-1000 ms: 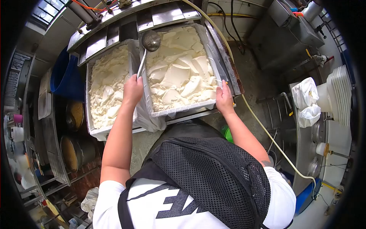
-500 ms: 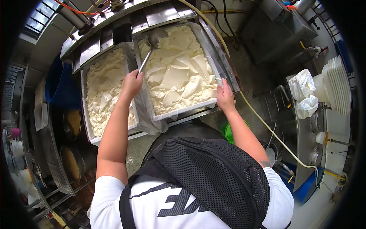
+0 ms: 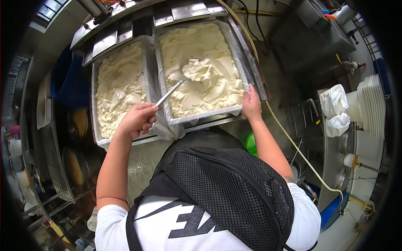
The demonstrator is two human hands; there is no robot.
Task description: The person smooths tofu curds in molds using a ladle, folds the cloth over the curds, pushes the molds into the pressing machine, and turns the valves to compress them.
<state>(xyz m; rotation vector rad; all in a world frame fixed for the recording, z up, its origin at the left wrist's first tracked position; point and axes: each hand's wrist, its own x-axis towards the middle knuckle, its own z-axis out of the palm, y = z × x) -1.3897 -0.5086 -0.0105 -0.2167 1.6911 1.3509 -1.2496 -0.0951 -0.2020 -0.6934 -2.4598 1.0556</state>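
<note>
My left hand [image 3: 139, 119] is closed around the handle end of a metal ladle [image 3: 172, 91]. The ladle's bowl lies over the right tray, heaped with soft white curd [image 3: 199, 70]. My right hand [image 3: 251, 104] grips the near right corner of the cloth-lined right tray [image 3: 205, 114], thumb on the rim. Beside it on the left stands a second cloth-lined tray [image 3: 94, 113], also filled with lumpy white curd [image 3: 119, 83].
A metal press frame [image 3: 184, 11] stands behind the trays. A pale hose [image 3: 293, 144] runs down the right side. White bags [image 3: 334, 100] and stacked white trays [image 3: 372, 104] are at right, a blue barrel [image 3: 69, 81] and pots [image 3: 74, 166] at left.
The ladle has moved from the tray's far left corner towards its middle, and its bowl now carries curd. My left hand has come nearer and turned. My right hand stays at the corner.
</note>
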